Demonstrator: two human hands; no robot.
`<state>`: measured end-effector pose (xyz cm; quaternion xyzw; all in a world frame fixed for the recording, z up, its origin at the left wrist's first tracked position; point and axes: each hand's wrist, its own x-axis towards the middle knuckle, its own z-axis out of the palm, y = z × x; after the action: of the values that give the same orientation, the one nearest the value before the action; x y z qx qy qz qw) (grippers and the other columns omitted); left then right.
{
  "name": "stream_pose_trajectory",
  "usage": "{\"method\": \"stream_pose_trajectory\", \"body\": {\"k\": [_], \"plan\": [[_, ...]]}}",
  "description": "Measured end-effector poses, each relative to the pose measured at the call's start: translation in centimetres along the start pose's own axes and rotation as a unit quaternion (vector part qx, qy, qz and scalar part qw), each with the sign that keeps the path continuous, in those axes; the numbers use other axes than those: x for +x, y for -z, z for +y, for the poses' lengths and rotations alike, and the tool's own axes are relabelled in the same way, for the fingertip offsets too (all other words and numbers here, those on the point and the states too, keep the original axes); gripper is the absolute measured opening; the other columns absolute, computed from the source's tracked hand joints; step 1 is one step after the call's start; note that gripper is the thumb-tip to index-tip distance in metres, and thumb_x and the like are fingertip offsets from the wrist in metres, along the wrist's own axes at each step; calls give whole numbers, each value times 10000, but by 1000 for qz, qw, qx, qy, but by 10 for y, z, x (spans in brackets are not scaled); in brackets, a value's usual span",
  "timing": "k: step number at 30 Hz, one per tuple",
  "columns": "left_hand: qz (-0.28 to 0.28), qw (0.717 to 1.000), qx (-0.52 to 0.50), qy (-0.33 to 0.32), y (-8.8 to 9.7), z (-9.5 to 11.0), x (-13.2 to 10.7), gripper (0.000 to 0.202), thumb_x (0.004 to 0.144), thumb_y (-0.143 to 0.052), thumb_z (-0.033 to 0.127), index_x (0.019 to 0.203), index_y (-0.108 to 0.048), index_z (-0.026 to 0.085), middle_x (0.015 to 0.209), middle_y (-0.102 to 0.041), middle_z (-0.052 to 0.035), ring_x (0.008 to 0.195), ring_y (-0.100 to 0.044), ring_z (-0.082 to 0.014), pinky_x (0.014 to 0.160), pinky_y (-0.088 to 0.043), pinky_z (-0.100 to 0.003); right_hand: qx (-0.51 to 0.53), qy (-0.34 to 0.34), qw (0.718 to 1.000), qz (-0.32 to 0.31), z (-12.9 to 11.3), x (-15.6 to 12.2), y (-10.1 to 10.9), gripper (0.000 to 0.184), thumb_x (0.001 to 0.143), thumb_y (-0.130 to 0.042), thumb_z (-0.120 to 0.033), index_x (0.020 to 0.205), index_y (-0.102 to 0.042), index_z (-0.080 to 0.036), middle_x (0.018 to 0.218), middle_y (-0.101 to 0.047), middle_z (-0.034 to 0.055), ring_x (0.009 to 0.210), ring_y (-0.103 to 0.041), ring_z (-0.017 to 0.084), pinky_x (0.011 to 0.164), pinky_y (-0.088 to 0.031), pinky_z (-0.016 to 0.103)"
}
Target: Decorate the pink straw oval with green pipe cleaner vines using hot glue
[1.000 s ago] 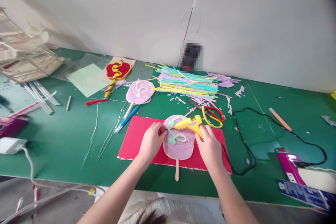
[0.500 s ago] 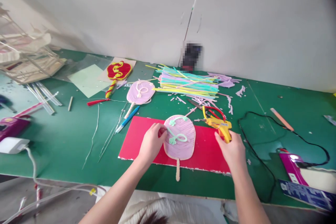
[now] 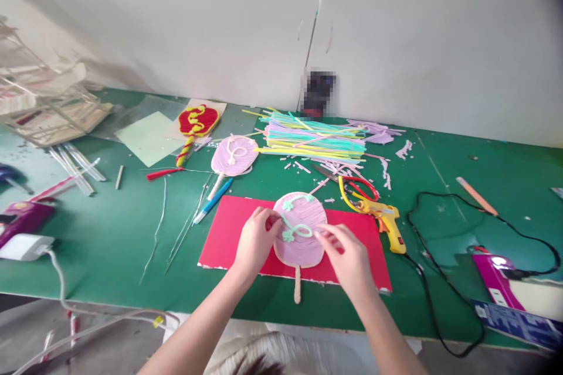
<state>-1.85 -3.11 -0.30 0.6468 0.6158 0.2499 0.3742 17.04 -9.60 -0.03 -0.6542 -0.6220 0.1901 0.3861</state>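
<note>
so the pink fan [image 3: 303,246] hasn't moved, it's flat on the red board [image 3: 224,234], right between both sets of fingers. what changed: half a second ago the right hand [image 3: 349,261] was off to the side putting the glue gun [image 3: 382,215] down, and now the gun lies alone on the green table [image 3: 109,246], well right of the fingers. that hand is back at the fan with nothing in it. its fingers are loosely spread, and the tips are at the fan's right rim, just beside the mint loop [image 3: 297,230]. it's blurry though, so can't tell if they touch it. the left hand [image 3: 254,241] stays put, fingers curled together on the fan's left rim by the loop's end. whether they're pinching or just pressing, can't tell.

count-wise:
- three fans: this one, a second pink fan [image 3: 234,155] and a red fan [image 3: 197,120], both beyond the left fingers
- one glue gun
- one pair of scissors [image 3: 358,187]
- one blue pen [image 3: 213,200]
- one pile of straws [image 3: 314,137]
</note>
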Motion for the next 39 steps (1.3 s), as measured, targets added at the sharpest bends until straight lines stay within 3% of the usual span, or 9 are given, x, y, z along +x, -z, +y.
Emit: {"method": "stream_pose_trajectory", "body": {"k": [2, 6, 10, 13, 20, 25, 30, 35, 39], "plan": [[1, 1000, -9, 0, -1, 1, 0, 106, 816, -531, 209, 839, -634, 206, 858, -608, 1, 716, -609, -134, 685, -468, -258, 35, -8, 999, -23, -9, 0, -15, 205, 882, -536, -344, 974, -656, -205, 737, -588, 17, 614, -579, 117, 568, -500, 218], [6, 1000, -26, -6, -2, 4, 1, 96, 814, -535, 203, 826, -630, 201, 826, -600, 8, 674, -606, -120, 670, -467, -247, 27, -21, 999, -6, -11, 3, -28, 200, 882, -534, -347, 957, -655, -206, 767, -579, 23, 600, -561, 112, 589, -499, 227], [18, 1000, -11, -16, -5, 8, 4, 90, 810, -538, 191, 809, -628, 197, 778, -592, 12, 673, -592, -126, 673, -452, -252, 21, -29, 999, 13, -5, 6, -29, 163, 870, -547, -343, 852, -627, -202, 870, -586, 49, 669, -580, 125, 631, -497, 244], [21, 1000, -5, -13, -8, 10, 5, 93, 807, -538, 179, 801, -630, 191, 757, -583, 11, 666, -586, -128, 664, -443, -251, 38, -49, 998, -2, -5, 6, -32, 148, 865, -556, -334, 797, -599, -209, 806, -608, 32, 654, -582, 127, 625, -483, 239], [35, 999, -8, -12, -12, 7, 6, 80, 799, -561, 178, 824, -635, 196, 808, -603, 5, 699, -579, -130, 672, -438, -243, 52, -87, 994, -42, -10, 8, -37, 103, 855, -546, -299, 864, -617, -225, 769, -649, 19, 654, -602, 138, 621, -466, 234], [33, 999, -5, -14, -12, 6, 6, 74, 796, -564, 173, 815, -631, 199, 800, -615, 7, 703, -573, -132, 676, -433, -244, -13, -64, 995, -73, -16, 14, -38, 46, 808, -579, -237, 811, -621, -222, 761, -645, 13, 639, -562, 141, 617, -428, 242], [29, 999, -5, -17, -11, 5, 5, 70, 798, -557, 185, 810, -623, 204, 803, -632, 4, 707, -580, -140, 679, -438, -253, -97, -95, 985, -107, -26, 19, -38, 66, 799, -563, -192, 808, -620, -224, 819, -661, 18, 780, -603, 181, 601, -388, 252], [37, 999, -30, 15, -3, 2, 11, 127, 828, -533, 229, 927, -611, 209, 845, -647, -7, 745, -597, -150, 682, -465, -260, -82, -91, 988, -97, -20, 21, -40, 70, 772, -573, -181, 769, -634, -215, 847, -634, 37, 833, -579, 199, 670, -411, 275], [28, 1000, 0, -11, 2, -3, 21, 151, 832, -533, 236, 949, -623, 208, 923, -638, -25, 775, -596, -156, 720, -475, -274, -59, -98, 990, -78, -14, 22, -43, 49, 724, -604, -177, 707, -635, -210, 780, -595, 23, 767, -554, 177, 678, -413, 277]]}}
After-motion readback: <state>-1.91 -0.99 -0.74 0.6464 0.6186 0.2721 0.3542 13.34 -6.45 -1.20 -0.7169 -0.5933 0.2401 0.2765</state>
